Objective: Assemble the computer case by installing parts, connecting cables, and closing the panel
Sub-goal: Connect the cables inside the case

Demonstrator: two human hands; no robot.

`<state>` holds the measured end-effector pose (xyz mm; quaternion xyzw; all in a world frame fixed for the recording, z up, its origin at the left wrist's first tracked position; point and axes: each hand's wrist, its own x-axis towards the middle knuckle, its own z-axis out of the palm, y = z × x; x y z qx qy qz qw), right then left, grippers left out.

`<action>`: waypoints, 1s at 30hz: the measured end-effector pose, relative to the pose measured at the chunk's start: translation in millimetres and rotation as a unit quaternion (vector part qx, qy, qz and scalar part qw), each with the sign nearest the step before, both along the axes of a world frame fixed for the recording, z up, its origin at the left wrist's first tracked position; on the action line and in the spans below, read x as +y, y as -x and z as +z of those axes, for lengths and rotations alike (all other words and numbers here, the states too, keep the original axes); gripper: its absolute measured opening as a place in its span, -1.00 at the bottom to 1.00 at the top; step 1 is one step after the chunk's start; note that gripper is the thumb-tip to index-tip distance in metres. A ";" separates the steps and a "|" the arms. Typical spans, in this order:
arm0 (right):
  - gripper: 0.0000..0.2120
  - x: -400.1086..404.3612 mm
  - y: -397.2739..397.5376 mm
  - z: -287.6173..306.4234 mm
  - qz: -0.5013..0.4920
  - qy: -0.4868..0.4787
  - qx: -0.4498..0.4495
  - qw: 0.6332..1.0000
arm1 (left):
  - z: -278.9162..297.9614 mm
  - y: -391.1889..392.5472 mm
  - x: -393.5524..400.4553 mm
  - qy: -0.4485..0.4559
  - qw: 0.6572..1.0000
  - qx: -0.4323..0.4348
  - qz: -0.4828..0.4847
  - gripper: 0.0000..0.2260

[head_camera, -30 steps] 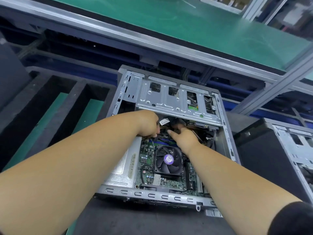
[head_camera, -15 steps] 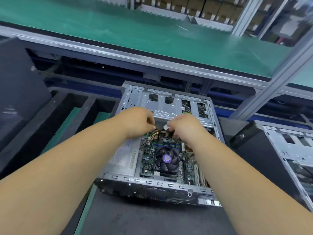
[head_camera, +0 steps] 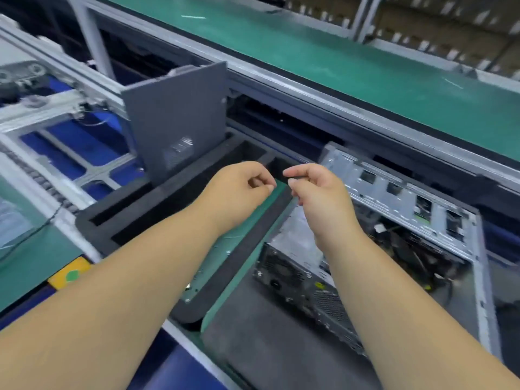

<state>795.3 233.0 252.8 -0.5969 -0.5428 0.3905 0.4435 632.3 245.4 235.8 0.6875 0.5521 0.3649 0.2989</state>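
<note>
Above the black foam tray [head_camera: 157, 209], both hands are hovering side by side, clear of the computer case [head_camera: 394, 235]. The left hand [head_camera: 239, 190] is curling its fingers loosely with nothing visible in them; the right hand [head_camera: 318, 192] is doing likewise, thumb and forefinger nearly meeting, and whether they are pinching anything small cannot be told. The case is lying open on its side at the right, resting on a dark mat [head_camera: 267, 342] on the tabletop, cables showing inside. At the far left of the tray a grey side panel [head_camera: 177, 119] is standing upright. Beyond, a green conveyor belt [head_camera: 365, 60] is running across the far side. The right forearm is covering part of the case's near end.
</note>
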 end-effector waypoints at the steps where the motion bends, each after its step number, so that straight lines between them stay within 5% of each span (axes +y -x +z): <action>1: -0.75 -1.1 16.1 -0.1 0.009 -0.004 0.006 1.000 | -1.0 15.7 -3.2 0.000 1.000 -0.009 0.013 -0.92; 16: -0.63 -6.5 328.9 -34.7 0.213 0.031 -0.012 0.977 | -44.8 324.3 -54.5 0.071 0.983 -0.020 0.171 -0.90; 30: -0.72 -0.3 520.6 -99.0 0.228 0.128 -0.031 0.965 | -135.7 537.1 -75.6 0.167 0.932 0.036 0.319 -0.83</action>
